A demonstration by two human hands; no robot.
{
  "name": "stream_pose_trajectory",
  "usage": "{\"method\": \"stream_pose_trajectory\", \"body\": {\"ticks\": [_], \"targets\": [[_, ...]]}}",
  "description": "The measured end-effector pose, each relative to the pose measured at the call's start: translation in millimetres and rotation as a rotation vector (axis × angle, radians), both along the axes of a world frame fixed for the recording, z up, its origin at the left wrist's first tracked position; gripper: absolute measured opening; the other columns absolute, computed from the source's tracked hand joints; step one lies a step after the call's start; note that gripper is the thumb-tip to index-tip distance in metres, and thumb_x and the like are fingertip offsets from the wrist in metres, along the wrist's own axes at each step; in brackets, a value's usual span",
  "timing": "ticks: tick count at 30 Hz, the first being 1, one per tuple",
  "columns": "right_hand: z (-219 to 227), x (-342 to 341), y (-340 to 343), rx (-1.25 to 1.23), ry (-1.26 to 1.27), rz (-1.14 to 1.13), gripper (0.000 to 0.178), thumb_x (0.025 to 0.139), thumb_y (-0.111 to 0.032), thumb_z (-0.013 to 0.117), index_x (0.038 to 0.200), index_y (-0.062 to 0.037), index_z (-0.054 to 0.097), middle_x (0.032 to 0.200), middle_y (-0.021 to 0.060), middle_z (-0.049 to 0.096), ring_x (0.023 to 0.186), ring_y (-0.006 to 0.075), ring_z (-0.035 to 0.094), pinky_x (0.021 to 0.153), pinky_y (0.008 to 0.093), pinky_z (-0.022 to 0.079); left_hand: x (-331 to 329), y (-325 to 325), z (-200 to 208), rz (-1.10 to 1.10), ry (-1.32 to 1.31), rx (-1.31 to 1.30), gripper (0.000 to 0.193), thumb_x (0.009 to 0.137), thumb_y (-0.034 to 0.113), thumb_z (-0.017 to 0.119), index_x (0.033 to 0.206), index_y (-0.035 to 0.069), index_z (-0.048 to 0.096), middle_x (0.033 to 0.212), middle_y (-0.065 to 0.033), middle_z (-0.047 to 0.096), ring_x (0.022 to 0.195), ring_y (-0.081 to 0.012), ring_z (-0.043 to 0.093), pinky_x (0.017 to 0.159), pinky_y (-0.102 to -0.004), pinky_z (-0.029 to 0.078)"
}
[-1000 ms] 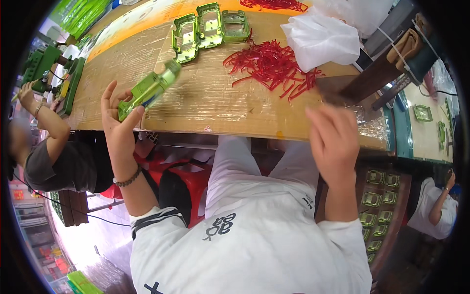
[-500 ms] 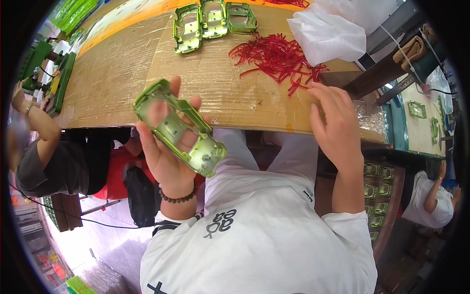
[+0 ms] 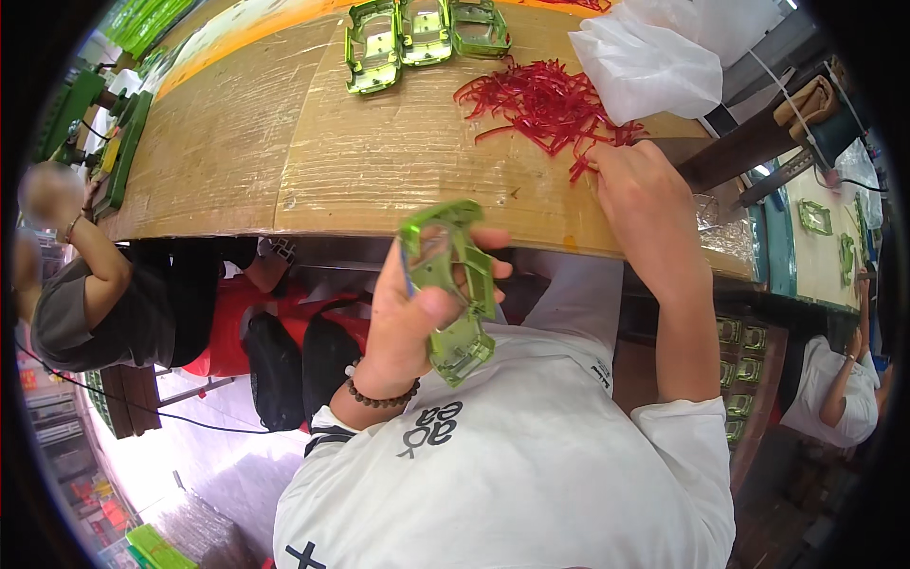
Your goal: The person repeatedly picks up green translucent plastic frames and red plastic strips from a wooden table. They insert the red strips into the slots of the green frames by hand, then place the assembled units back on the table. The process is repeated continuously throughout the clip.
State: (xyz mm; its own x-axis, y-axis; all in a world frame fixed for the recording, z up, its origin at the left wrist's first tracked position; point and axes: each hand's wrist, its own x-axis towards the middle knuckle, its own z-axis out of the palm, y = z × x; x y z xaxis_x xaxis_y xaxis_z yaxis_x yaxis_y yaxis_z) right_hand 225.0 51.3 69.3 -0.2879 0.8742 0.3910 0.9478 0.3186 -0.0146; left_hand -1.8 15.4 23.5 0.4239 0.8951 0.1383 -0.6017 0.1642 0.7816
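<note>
The left hand (image 3: 391,322) grips a green shell (image 3: 438,273), its thumb across the near face and its other fingers behind, some tips showing past the far side. The shell tilts lengthwise, its top overlapping the table's near edge in view. A beaded bracelet (image 3: 382,396) circles that wrist.

Clock directions run from the left hand, twelve being the top. At two o'clock, the right hand (image 3: 649,204) has its fingers bent together at the near end of the red strips (image 3: 536,100); whether it pinches one, I cannot tell. The strips lie in a loose heap at one o'clock on the tan table (image 3: 237,152). Beyond them, between one and two, sits a white bag (image 3: 649,66). Three more shells (image 3: 424,38) stand side by side at twelve.

Farther out, a red stool (image 3: 223,337) is at nine, with a dark-shirted co-worker (image 3: 85,318) past it. A green machine (image 3: 68,119) stands at ten. Towards three, a brown board (image 3: 766,403) carries rows of shells, and a white-shirted co-worker (image 3: 823,394) is beyond.
</note>
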Motion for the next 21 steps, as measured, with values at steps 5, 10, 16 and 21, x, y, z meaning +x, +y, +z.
{"method": "stream_pose_trajectory", "body": {"ticks": [5, 10, 16, 21], "targets": [[2, 10, 1, -0.081, 0.077, 0.060, 0.015, 0.075, -0.002, 0.058, 0.090, -0.0015, 0.059, 0.082, 0.0105, 0.056, 0.082, 0.0265, 0.053, 0.074, 0.0364, 0.044, 9, -5, -3, -0.007, 0.086, 0.041, 0.068, 0.077, 0.012, 0.068, 0.131, 0.005, 0.027, 0.120, -0.0161, 0.049, 0.102, -0.0201, 0.054, 0.084, -0.0313, 0.046], [0, 11, -6, -0.095, 0.101, 0.074, 0.016, 0.075, 0.000, 0.057, 0.090, -0.0005, 0.059, 0.086, 0.0106, 0.055, 0.085, 0.0274, 0.053, 0.076, 0.0364, 0.044, 10, -7, -4, 0.001, 0.118, 0.039, 0.066, 0.078, 0.012, 0.067, 0.131, 0.005, 0.028, 0.119, -0.0153, 0.049, 0.103, -0.0198, 0.053, 0.084, -0.0310, 0.046], [12, 10, -23, -0.163, 0.012, 0.095, 0.023, 0.071, 0.001, 0.056, 0.094, 0.0023, 0.059, 0.094, 0.0120, 0.058, 0.092, 0.0282, 0.054, 0.079, 0.0346, 0.045, 9, -6, -6, -0.016, 0.138, 0.060, 0.063, 0.080, 0.010, 0.065, 0.131, 0.005, 0.028, 0.119, -0.0150, 0.048, 0.103, -0.0200, 0.053, 0.084, -0.0310, 0.046], [-2, 14, -56, -0.060, -0.089, 0.130, 0.035, 0.067, 0.004, 0.058, 0.102, 0.0047, 0.058, 0.108, 0.0147, 0.058, 0.102, 0.0290, 0.054, 0.085, 0.0352, 0.046, 10, -9, -5, -0.041, 0.126, 0.032, 0.061, 0.081, 0.009, 0.063, 0.131, 0.004, 0.029, 0.118, -0.0146, 0.048, 0.104, -0.0201, 0.053, 0.085, -0.0319, 0.046]]}}
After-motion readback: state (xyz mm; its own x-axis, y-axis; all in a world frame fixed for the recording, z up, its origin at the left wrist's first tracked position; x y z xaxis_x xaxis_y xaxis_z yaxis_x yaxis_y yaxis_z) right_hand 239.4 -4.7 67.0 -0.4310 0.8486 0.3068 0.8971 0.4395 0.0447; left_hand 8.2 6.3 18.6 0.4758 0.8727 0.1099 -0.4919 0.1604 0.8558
